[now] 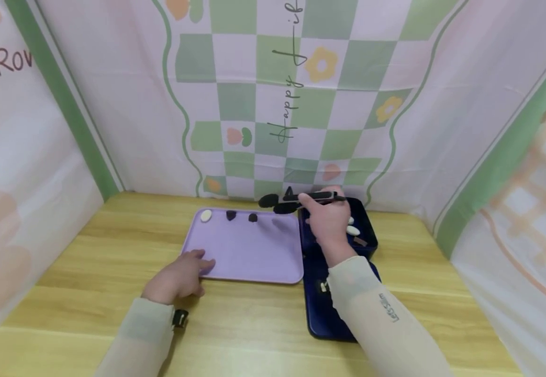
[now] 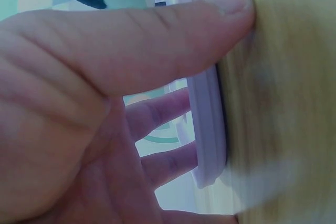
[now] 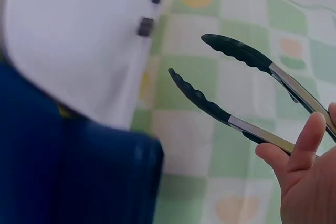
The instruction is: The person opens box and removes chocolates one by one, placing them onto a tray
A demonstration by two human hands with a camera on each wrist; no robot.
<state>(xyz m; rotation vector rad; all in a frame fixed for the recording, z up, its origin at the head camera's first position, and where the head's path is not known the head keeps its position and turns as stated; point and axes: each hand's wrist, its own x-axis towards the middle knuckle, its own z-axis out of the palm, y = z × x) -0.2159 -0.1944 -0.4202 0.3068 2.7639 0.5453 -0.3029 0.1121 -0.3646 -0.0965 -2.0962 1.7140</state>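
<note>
My right hand (image 1: 330,222) grips black-and-silver tongs (image 3: 202,100) above the far right of a lilac tray (image 1: 249,246). The tongs' scalloped black ends are spread apart with nothing between them. On the tray's far side lie a white oval piece (image 1: 205,215), a dark piece (image 1: 231,215) and another small dark piece (image 1: 253,218). At the tray's near left corner, the fingers of my left hand (image 1: 180,275) rest over the rim, spread and fairly straight. The left thumb (image 2: 210,24) extends outside the rim, over the wooden table.
Right of the tray stands an opened dark blue case (image 1: 370,243), its lid (image 1: 326,319) laid toward me. White oval pieces (image 1: 353,230) and a brown piece (image 1: 360,241) are inside, partly hidden by my right hand. A patterned curtain (image 1: 277,104) hangs behind the wooden table (image 1: 244,335).
</note>
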